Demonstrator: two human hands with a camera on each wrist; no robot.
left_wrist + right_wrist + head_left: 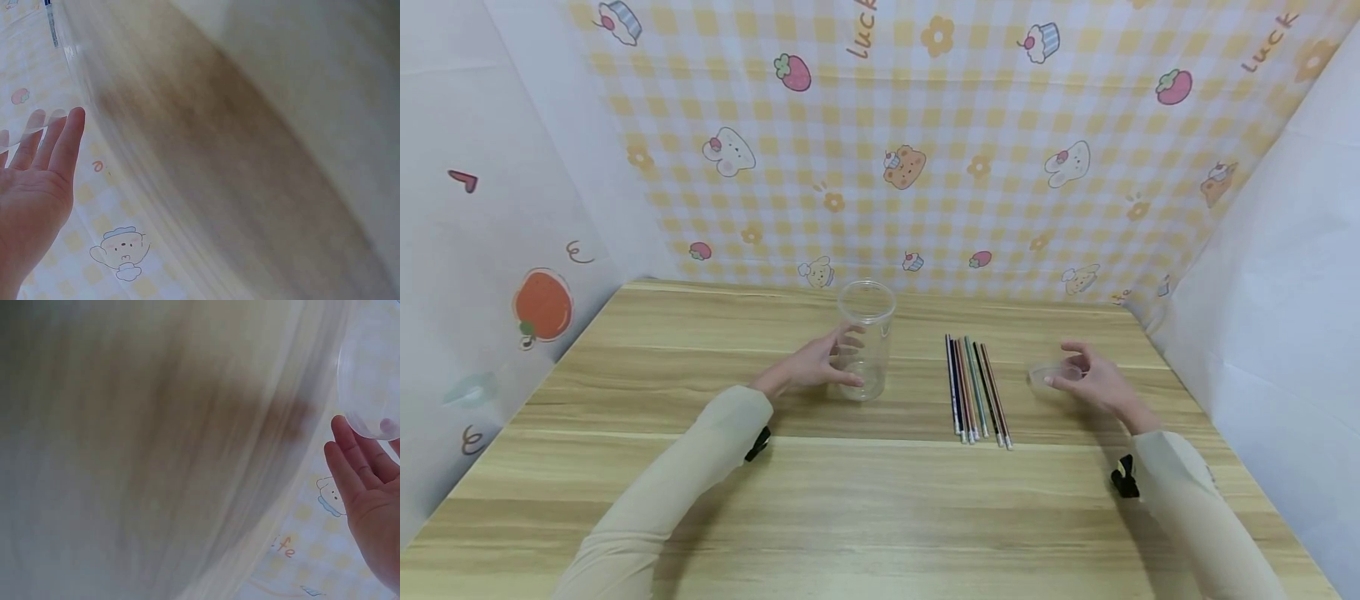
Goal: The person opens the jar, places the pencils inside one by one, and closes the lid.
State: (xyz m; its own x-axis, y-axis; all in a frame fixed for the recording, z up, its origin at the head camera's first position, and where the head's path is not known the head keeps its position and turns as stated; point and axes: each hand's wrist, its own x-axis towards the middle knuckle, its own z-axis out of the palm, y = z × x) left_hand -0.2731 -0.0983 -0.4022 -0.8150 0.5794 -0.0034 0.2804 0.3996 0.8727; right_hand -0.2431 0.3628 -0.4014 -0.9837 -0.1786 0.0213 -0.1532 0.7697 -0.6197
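A tall clear plastic cup [880, 350] stands upright on the wooden table [880, 500]. My left hand [812, 362] holds it from the left, thumb in front and fingers seen through its wall. In the left wrist view, that hand [37, 181] has its fingers against a clear edge. Over on the right, my right hand [1097, 383] pinches a small clear round lid [1039, 377] between thumb and fingers. The right wrist view shows the lid [369, 381] above the fingertips. Between the hands lie several pencils [973, 392], side by side, eraser ends toward me.
A yellow checked cloth [955, 108] with cartoon prints hangs behind the table's back edge. White printed cloth [497, 208] borders the left side, and a plain white one [1285, 250] the right. Black straps sit at both wrists.
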